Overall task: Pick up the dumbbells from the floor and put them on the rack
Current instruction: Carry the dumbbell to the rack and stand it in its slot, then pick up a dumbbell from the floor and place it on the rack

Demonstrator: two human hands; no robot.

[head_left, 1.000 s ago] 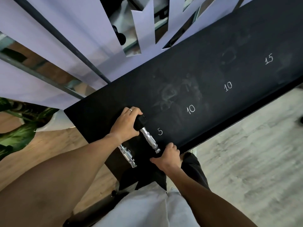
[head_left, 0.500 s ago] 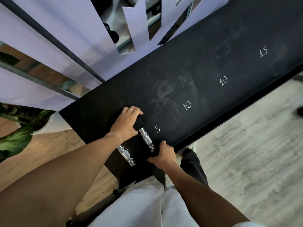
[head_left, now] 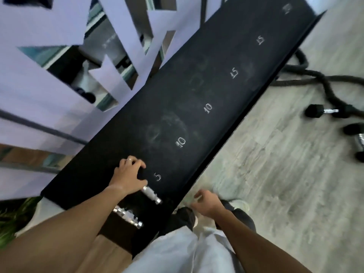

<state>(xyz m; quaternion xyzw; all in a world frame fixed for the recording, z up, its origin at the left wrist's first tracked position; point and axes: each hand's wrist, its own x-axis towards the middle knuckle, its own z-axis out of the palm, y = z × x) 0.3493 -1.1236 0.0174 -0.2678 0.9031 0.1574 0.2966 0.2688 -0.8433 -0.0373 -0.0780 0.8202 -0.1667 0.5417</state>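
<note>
A black rack shelf (head_left: pixel 197 91) runs diagonally, with chalk numbers 5, 10 and 15 on it. Two small dumbbells lie at its near end. One dumbbell (head_left: pixel 151 195) lies beside the 5 mark, and my left hand (head_left: pixel 129 174) grips its far black head. The second dumbbell (head_left: pixel 128 214) lies nearer me, partly hidden under my left forearm. My right hand (head_left: pixel 206 201) hangs off the shelf's front edge with loosely curled fingers and holds nothing. On the floor at the right lie two more dumbbells, a black one (head_left: pixel 325 111) and another (head_left: pixel 357 142) cut by the frame edge.
A thick black rope (head_left: pixel 319 79) snakes over the grey floor by the floor dumbbells. A pale cut-out wall panel (head_left: pixel 49 85) stands behind the rack. A green plant (head_left: pixel 11 223) sits at the lower left. My legs and shoe (head_left: pixel 240 204) are below the shelf edge.
My right hand has let go of the near head of the dumbbell by the 5 mark and drawn back off the shelf. The view has swung right, showing dumbbells on the floor.
</note>
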